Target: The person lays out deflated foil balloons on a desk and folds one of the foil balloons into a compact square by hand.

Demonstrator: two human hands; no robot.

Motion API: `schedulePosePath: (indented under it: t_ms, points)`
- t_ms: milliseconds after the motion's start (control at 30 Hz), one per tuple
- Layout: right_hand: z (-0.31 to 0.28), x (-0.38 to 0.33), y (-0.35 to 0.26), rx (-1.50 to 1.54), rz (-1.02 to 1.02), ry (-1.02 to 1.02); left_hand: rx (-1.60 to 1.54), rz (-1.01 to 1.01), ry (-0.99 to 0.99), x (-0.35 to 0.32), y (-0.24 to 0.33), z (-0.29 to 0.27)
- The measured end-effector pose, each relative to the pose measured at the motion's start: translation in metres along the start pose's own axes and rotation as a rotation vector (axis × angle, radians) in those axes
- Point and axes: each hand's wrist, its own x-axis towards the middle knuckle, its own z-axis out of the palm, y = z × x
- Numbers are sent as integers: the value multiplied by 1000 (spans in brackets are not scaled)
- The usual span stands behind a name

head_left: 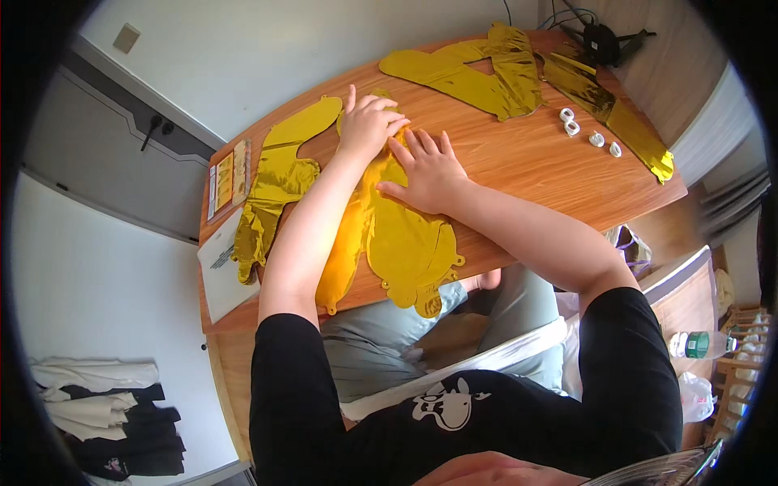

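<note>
Left hand (369, 121) and right hand (429, 170), both flat and open with fingers spread, grip nothing; palms press down on a deflated gold foil balloon (405, 243) at frame centre, its lower end hanging over the near edge of the wooden table (527, 154). Forearms extend up from the lower edge, elbows bent.

Progress, judged: this balloon lies mostly flat, wrinkles remain. One more gold balloon (279, 182) lies to its left, others (486, 73) at upper right. Small white clips (571, 121) sit upper right. Paper sheet (223, 271) at left.
</note>
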Motion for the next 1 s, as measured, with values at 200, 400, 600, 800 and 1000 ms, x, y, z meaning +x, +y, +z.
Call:
schedulePosePath:
  t_ms: [200, 400, 600, 800, 1000]
  points:
    - [2, 0, -1, -4, -4, 1, 1, 104, -20, 1, -11, 2]
    - [1, -1, -1, -4, 0, -10, 15, 131, -109, 4, -7, 2]
    - [5, 0, 3, 11, -9, 27, -64, 5, -271, 11, -10, -3]
    - [7, 3, -5, 9, -18, 54, -406, -226, -87, -6, -3, -16]
    - [4, 4, 7, -119, -25, -72, -537, 110, -28, -70, 65, -98]
